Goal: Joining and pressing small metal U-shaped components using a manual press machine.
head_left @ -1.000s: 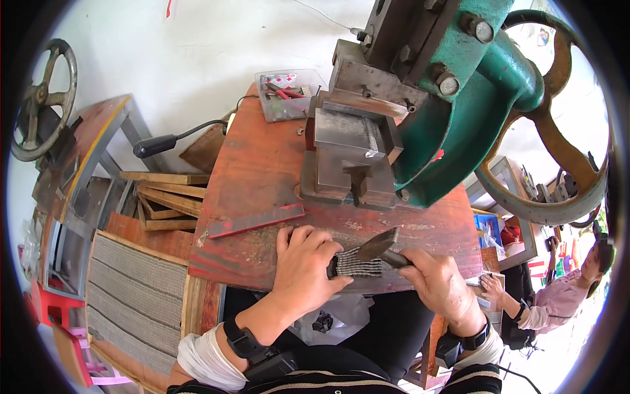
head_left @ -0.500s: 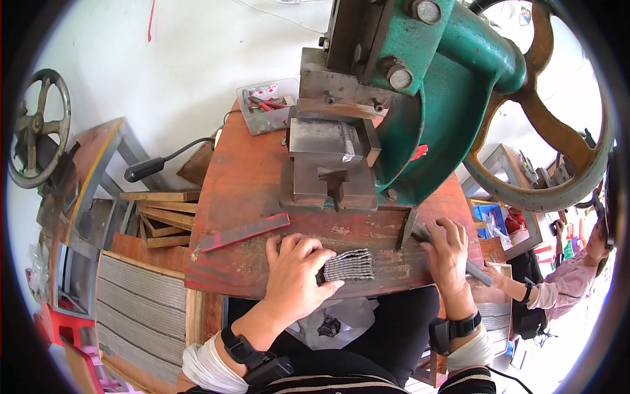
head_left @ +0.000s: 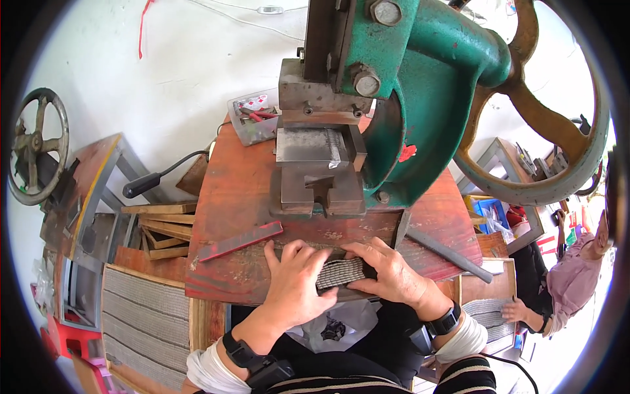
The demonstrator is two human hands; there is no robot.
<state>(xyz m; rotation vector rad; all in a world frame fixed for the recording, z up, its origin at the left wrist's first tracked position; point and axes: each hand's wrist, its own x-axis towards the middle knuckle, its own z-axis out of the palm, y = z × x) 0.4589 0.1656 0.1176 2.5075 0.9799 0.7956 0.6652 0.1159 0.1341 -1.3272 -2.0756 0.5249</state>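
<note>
Pressing down on a bundle of thin grey metal strips (head_left: 340, 273) at the near edge of the reddish bench (head_left: 236, 197), both hands flat on it. Left hand (head_left: 295, 282) laid over the bundle's left end, fingers (head_left: 298, 253) slightly spread and extended toward the machine, thumb alongside the strips. Right hand (head_left: 390, 272) covering the right end, fingers (head_left: 357, 253) curled over the top edge and pressed close together, not pinching; bundle gripped between the two hands, ribbed middle showing in the gap. Dark watch on each wrist, white sleeves below. Directly behind the hands: green hand press (head_left: 407, 98) with grey steel die block (head_left: 318, 177) at its base, large spoked flywheel (head_left: 545, 131) to the right. Red flat bar (head_left: 241, 240) lying tilted on the bench just left of the left hand, not touching. Grey metal rod (head_left: 448, 253) lying diagonally near the right hand, apart from it. Clear plastic tray (head_left: 252, 118) with red-handled tools at the far left corner of the bench. Black handle (head_left: 147, 185) protruding beyond the left bench edge; wooden frames (head_left: 161, 226) stacked under it. Second spoked wheel (head_left: 33, 148) far left. Another person in pink (head_left: 577, 276) seated at far right, hand on a stack of grey strips.
</note>
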